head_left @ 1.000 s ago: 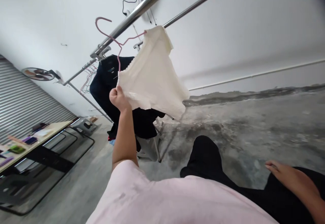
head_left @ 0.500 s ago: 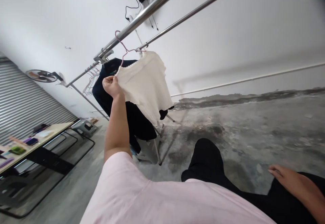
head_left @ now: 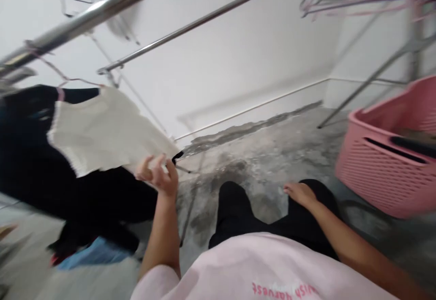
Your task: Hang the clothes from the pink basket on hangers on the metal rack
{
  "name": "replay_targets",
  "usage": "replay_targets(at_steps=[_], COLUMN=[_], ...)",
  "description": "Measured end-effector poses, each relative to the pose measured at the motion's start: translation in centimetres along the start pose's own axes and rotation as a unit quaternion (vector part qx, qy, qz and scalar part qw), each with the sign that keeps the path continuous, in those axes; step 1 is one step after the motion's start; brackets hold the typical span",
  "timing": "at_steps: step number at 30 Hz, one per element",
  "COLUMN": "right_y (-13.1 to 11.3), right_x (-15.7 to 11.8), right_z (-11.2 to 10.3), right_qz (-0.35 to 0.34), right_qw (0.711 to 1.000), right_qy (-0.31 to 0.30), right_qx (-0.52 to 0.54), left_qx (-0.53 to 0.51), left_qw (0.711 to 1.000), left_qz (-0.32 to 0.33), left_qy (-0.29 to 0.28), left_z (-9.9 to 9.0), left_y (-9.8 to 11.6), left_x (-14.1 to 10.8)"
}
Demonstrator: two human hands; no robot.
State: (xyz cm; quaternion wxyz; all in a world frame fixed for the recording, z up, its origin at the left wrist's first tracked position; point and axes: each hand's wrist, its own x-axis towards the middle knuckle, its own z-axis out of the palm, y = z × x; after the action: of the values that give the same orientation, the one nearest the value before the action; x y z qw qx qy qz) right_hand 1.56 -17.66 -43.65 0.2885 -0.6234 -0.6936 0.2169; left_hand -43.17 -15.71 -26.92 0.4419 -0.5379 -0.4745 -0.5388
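A cream short top [head_left: 102, 132] hangs from a pink wire hanger [head_left: 64, 74] on the rack's thick metal rail [head_left: 102, 16]. At the top's lower edge is my left hand [head_left: 158, 175], slightly blurred, its fingers bent and apart. It overlaps the hem, and I see no firm grip on the cloth. Behind the top, dark garments [head_left: 20, 145] hang on the same rack. My right hand [head_left: 299, 194] lies on my right knee, fingers stretched out, holding nothing.
A pink laundry basket [head_left: 384, 168] stands on the floor at the right. Above it, several wire hangers [head_left: 368, 2] hang near a metal stand. A thinner rail [head_left: 204, 25] runs behind the thick one. Blue cloth [head_left: 93, 254] lies low at the left.
The view has swung right, bringing the basket and hangers in. My left hand has left the top's shoulder and moved down to its hem. My right hand still rests by my knee.
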Motion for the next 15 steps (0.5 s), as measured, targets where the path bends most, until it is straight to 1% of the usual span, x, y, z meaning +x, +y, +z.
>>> replay_targets(at_steps=[1, 2, 3, 4, 5, 6, 7, 8, 9, 10, 11, 12, 13, 14, 15], right_y=[-0.1, -0.1, -0.2, -0.5, -0.9, -1.3, -1.8, -2.3, -2.7, -3.0, -3.2, -3.1, -2.9, -2.5, -1.9], right_x=[-0.9, -1.7, -2.3, -2.8, -3.0, -2.9, -2.7, -2.2, -1.6, -1.0, -0.3, 0.2, 0.7, 1.1, 1.3], right_z=[-1.0, -2.1, -3.1, -4.0, -4.8, -5.3, -5.7, -5.7, -5.6, -5.3, -5.0, -4.9, -5.0, -5.6, -6.6], right_qz=[0.014, 0.025, 0.032, 0.037, 0.038, 0.037, 0.034, 0.029, 0.024, 0.02, 0.018, 0.019, 0.024, 0.033, 0.044], right_qw=[1.0, 1.0, 0.999, 0.999, 0.998, 0.998, 0.998, 0.997, 0.997, 0.996, 0.995, 0.994, 0.993, 0.992, 0.99], right_qy=[0.007, 0.014, 0.023, 0.032, 0.041, 0.051, 0.059, 0.066, 0.073, 0.081, 0.087, 0.094, 0.101, 0.106, 0.12], right_qx=[0.002, 0.006, 0.009, 0.012, 0.014, 0.016, 0.02, 0.025, 0.031, 0.036, 0.042, 0.047, 0.051, 0.054, 0.057], left_qx=[-0.048, -0.104, -0.161, -0.217, -0.266, -0.301, -0.333, -0.361, -0.382, -0.398, -0.41, -0.416, -0.418, -0.417, -0.414], left_qw=[0.997, 0.988, 0.971, 0.951, 0.93, 0.911, 0.892, 0.869, 0.845, 0.823, 0.808, 0.803, 0.802, 0.802, 0.801], left_qz=[-0.015, -0.035, -0.068, -0.099, -0.111, -0.095, -0.045, 0.019, 0.08, 0.125, 0.145, 0.138, 0.111, 0.077, 0.041], left_qy=[-0.055, -0.111, -0.161, -0.198, -0.23, -0.265, -0.304, -0.339, -0.366, -0.385, -0.397, -0.404, -0.412, -0.42, -0.431], left_z=[1.7, 3.4, 4.9, 6.1, 6.9, 7.4, 7.7, 7.8, 7.7, 7.6, 7.5, 7.4, 7.4, 7.4, 7.4], left_y=[2.2, 4.5, 6.9, 9.3, 11.4, 13.2, 14.7, 15.6, 16.0, 16.1, 15.8, 15.2, 14.5, 13.8, 13.1], left_x=[-2.6, -4.9, -6.9, -8.5, -9.8, -10.8, -11.5, -12.1, -12.6, -13.0, -13.4, -13.9, -14.4, -15.0, -15.6])
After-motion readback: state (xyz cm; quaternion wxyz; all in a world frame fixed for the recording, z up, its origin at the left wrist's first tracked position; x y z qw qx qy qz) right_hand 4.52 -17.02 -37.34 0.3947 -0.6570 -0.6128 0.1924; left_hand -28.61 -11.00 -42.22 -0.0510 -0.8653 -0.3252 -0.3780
